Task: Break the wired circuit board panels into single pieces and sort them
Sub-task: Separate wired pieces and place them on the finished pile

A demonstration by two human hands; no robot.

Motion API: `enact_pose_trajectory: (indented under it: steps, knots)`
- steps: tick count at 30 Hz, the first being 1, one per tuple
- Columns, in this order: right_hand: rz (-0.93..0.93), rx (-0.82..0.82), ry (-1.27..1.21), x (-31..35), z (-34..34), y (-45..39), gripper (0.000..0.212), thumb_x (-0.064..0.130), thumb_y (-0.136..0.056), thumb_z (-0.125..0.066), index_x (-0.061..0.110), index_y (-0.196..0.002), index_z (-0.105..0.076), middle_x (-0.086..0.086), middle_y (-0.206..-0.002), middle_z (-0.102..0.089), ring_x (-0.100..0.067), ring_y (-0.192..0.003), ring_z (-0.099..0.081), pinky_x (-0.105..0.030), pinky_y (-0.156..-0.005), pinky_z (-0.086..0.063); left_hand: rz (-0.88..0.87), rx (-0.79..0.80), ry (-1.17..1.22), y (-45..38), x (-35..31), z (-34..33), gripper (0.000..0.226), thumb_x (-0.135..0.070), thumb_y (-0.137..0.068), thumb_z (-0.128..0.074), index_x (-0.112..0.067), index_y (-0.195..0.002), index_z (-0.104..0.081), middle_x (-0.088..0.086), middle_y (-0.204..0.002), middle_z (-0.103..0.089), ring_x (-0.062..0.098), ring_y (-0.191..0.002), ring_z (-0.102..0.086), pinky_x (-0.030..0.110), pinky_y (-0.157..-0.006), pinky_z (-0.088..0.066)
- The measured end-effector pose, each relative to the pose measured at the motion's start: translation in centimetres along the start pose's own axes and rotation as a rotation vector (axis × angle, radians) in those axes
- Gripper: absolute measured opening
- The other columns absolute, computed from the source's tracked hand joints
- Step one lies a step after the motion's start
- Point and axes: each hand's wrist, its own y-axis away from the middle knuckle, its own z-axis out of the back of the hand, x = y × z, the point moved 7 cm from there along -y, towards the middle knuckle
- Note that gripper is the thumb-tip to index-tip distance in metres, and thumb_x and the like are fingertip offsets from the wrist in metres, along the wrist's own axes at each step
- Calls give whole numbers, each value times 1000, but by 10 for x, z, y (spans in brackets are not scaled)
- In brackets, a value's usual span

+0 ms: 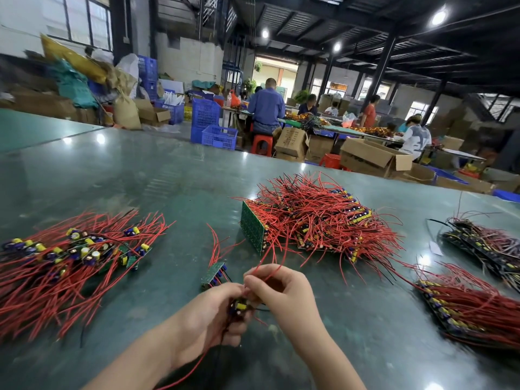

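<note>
Fingers point(247, 280) of both hands pinch one small wired board point(239, 306) over the bench point(140, 175).
We should bend at the score, keeping red wires point(267, 273) clear, then sort it left.

Glossy green table point(140, 178), cardboard boxes point(374, 156)

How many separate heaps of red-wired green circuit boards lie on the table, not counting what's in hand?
4: a loose heap of single pieces far left, the big stack of panels centre, a dark stack far right, another near right. Small strips between may be hidden.
</note>
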Motion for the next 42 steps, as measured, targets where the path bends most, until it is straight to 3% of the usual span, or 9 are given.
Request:
enact_pose_trajectory:
  steps: [5,8,12,24,28,34,36,40,42]
  knots:
    - [-62,30,-183,-1,5,-2,10,2,-86,-63,6,-77,-66,-6,-58,-66,-11,-47,-57,-19,-52,-49,-12,-30,-188,3,1,1,34,-37,-97,-36,-22,-72,-52,-8,-57,-28,5,-44,-17,13,-37,-11]
    - [-60,40,-231,-1,6,-2,12,2,-87,-62,6,-77,-68,-4,-57,-65,-8,-47,-57,-16,-51,-48,-2,-33,-218,5,1,-1,40,-42,-94,-40,-22,-60,-50,-8,-54,-25,4,-40,-16,10,-36,-10]
    - [-43,-69,-301,0,22,-7,13,2,-84,-65,8,-75,-71,-2,-61,-63,-6,-47,-52,-15,-48,-44,-20,12,-290,4,2,-5,48,-38,-95,-35,-21,-52,-47,-7,-53,-21,5,-39,-13,9,-39,-11]
    - [-97,-322,-490,-10,50,-9,12,4,-75,-71,7,-65,-75,-5,-63,-64,-5,-45,-49,-14,-43,-42,-9,106,-355,3,7,-16,42,-35,-97,-33,-22,-59,-43,-5,-55,-20,7,-41,-12,7,-40,-13]
    - [-149,-320,-645,-12,55,-11,5,7,-69,-69,4,-72,-72,-3,-59,-64,-3,-42,-50,-10,-41,-41,-6,117,-386,3,7,-16,39,-32,-97,-33,-21,-60,-41,-3,-56,-21,7,-41,-12,7,-41,-13]
    - [-253,-249,-811,-13,58,-14,11,12,-63,-66,8,-56,-73,-4,-58,-61,-2,-40,-50,-9,-39,-43,-9,128,-417,3,8,-14,38,-29,-98,-31,-21,-62,-40,-4,-54,-22,7,-41,-11,8,-41,-12]
    - [-250,-252,-800,-12,60,-14,10,12,-64,-66,8,-58,-74,-5,-59,-62,-2,-41,-51,-9,-38,-43,-7,123,-426,3,10,-13,38,-29,-98,-32,-22,-61,-41,-4,-55,-22,7,-41,-12,8,-42,-12]
    - [-108,-318,-406,-5,76,-11,5,11,-73,-71,9,-73,-76,-5,-68,-70,-6,-49,-56,-14,-41,-41,6,105,-441,0,13,-10,40,-30,-97,-32,-22,-59,-43,-5,-55,-23,8,-42,-13,10,-43,-11]
    - [-51,-343,-357,-2,81,-10,7,7,-76,-71,9,-73,-77,-7,-70,-72,-8,-52,-58,-15,-46,-44,17,92,-446,0,14,-9,41,-30,-97,-32,-23,-58,-43,-5,-55,-23,8,-42,-13,10,-43,-10]
